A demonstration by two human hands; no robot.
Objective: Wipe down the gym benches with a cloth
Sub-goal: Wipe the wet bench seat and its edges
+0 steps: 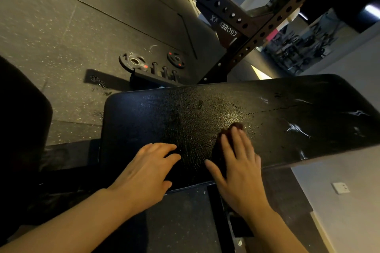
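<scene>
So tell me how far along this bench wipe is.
Done: nothing looks finished for certain. In hand: the right hand presses a dark cloth flat on the bench pad, and the left hand rests on the pad's near edge. Left: pale smears toward the pad's right end remain unwiped.

both forearms are bare, with no sleeves in view. the left hand (147,167) and right hand (239,167) wear no gloves, rings, watch or wristband; fingernails are short.
</scene>
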